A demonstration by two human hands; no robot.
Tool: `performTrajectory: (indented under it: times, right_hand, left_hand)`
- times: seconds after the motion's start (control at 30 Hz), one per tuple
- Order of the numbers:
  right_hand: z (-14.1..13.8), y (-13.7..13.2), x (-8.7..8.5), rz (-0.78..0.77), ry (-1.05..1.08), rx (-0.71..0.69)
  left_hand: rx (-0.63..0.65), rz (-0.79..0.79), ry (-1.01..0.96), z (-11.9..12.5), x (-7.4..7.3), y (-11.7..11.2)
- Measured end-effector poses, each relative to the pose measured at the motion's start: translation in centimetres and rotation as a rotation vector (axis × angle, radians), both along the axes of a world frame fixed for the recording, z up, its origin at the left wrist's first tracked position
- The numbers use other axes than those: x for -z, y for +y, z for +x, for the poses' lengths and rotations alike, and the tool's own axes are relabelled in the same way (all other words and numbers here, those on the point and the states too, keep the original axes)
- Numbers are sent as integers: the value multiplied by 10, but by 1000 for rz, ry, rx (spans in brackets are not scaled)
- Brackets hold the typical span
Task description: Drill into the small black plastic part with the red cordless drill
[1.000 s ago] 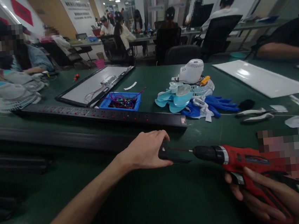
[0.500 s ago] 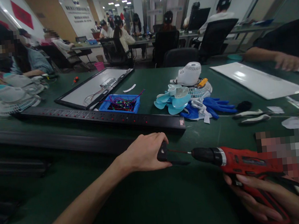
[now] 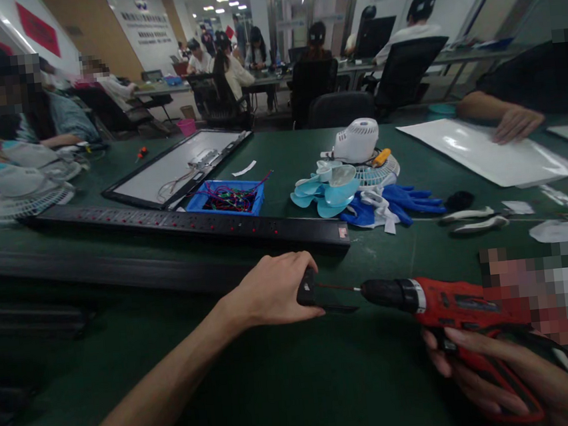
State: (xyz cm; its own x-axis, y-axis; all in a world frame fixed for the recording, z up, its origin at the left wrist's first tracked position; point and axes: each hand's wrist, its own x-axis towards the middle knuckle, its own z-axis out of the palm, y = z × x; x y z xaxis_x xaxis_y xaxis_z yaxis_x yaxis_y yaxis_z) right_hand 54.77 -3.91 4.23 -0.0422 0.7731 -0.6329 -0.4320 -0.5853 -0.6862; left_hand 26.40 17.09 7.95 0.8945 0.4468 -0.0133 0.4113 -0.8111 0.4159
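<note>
My left hand (image 3: 276,291) is closed around the end of a long black bar (image 3: 119,272) that runs off to the left. At that end a black end piece (image 3: 305,287) shows past my fingers. My right hand (image 3: 489,360) grips a red and black power drill (image 3: 466,302) by its handle, a finger at the trigger. The drill's long thin bit (image 3: 339,287) points left and reaches the end piece; its exact contact point is hard to make out. Just beyond, a black power strip (image 3: 189,223) with red-dotted sockets lies parallel to the bar.
Behind the strip are a blue tray (image 3: 195,203) of wires and a framed panel (image 3: 159,168). Fan parts (image 3: 325,192), blue gloves (image 3: 408,200) and pliers (image 3: 476,221) lie to the right. A co-worker's hand (image 3: 516,125) rests on a white board (image 3: 479,150). More black bars (image 3: 27,318) lie left.
The co-worker's hand at the far right has moved left onto the white board. My hands, the bar and the drill keep nearly the same positions; the whole view shifts slightly.
</note>
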Motion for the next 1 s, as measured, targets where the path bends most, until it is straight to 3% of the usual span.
performTrajectory:
  times: [0.2, 0.53, 1.0]
  right_hand:
    - [-2, 2, 0, 109, -81, -56]
    - [-5, 4, -10, -31, -32, 19]
    - [-3, 3, -5, -17, 14, 8]
  left_hand:
    - [3, 2, 3, 0, 1, 0]
    - [9, 16, -19, 0, 4, 0]
    - [23, 45, -32, 1, 8, 0]
